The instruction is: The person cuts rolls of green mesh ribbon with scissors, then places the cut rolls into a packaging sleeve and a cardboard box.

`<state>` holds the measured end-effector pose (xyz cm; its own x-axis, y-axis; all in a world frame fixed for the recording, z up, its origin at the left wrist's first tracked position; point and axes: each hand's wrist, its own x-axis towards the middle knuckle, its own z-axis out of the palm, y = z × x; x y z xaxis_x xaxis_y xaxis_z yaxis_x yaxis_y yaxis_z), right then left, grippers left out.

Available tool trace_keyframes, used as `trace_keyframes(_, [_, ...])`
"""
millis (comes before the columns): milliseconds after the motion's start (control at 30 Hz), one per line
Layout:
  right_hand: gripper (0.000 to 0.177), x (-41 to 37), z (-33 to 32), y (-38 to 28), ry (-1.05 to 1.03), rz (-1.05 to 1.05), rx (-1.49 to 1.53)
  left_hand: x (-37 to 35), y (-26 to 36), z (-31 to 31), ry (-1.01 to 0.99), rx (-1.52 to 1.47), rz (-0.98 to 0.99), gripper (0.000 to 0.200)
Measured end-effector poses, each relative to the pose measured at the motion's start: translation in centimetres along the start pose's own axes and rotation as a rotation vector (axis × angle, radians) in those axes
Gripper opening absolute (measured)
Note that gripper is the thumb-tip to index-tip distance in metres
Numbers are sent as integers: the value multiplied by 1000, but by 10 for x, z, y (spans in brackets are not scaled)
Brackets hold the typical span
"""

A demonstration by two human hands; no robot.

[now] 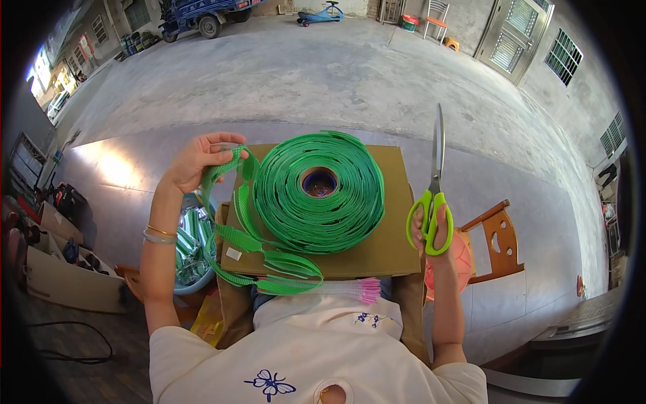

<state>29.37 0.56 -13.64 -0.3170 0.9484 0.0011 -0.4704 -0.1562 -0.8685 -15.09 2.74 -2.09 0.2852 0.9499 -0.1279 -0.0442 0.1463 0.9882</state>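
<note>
A large roll of green strip lies flat on a brown board across my lap. The roll's loose end curls off its left side and down over the board's front edge. My left hand pinches that strip at the board's upper left corner. On the right, my right hand holds green-handled scissors by the handles, blades pointing up and close together. A bundle of clear strips with pink ends rests at my waist, below the board.
A blue basin of shiny green and clear pieces stands left of the board. To the right are a pink bag and a small wooden chair. Farther off are a blue three-wheeled vehicle, a ride-on toy and a metal chair.
</note>
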Motion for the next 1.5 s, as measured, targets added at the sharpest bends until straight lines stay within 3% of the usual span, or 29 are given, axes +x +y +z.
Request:
trace_keyframes(33, [64,-1,4,0,-163,35,60,-4,0,6,-15,-1,28,36])
trace_keyframes(167, [80,-5,34,5,-312,99,-86,-15,-2,26,7,14,81,47])
trace_keyframes(400, [79,-4,47,16,-539,138,25,-23,6,45,54,8,219,54])
trace_keyframes(700, [73,-6,60,27,-442,105,-43,-33,27,40,65,-125,344,56])
trace_keyframes(800, [62,-7,71,20,-368,125,-191,-36,30,41,25,-184,350,55])
trace_keyframes(833, [52,-5,83,15,-266,148,-437,-37,31,42,8,-204,350,54])
trace_keyframes(933, [45,12,118,20,-112,155,-354,-39,31,56,-150,-207,325,53])
trace_keyframes(1033, [38,27,148,17,-252,337,98,-44,27,92,-189,-173,169,56])
trace_keyframes(1133, [33,36,155,24,-253,580,467,-50,12,123,-401,13,184,43])
trace_keyframes(1200, [22,40,156,38,-155,537,402,-48,-2,131,-598,187,274,37])
trace_keyframes(1300, [26,40,156,35,-75,419,291,-48,-17,120,-837,273,84,27])
trace_keyframes(1400, [28,38,153,30,73,161,109,-48,-32,103,-463,25,-203,27])
trace_keyframes(1433, [30,37,153,28,116,76,36,-46,-33,104,-321,-88,-255,42])
trace_keyframes(1500, [30,33,156,26,133,-8,-51,-38,-50,105,-140,-55,-170,47])
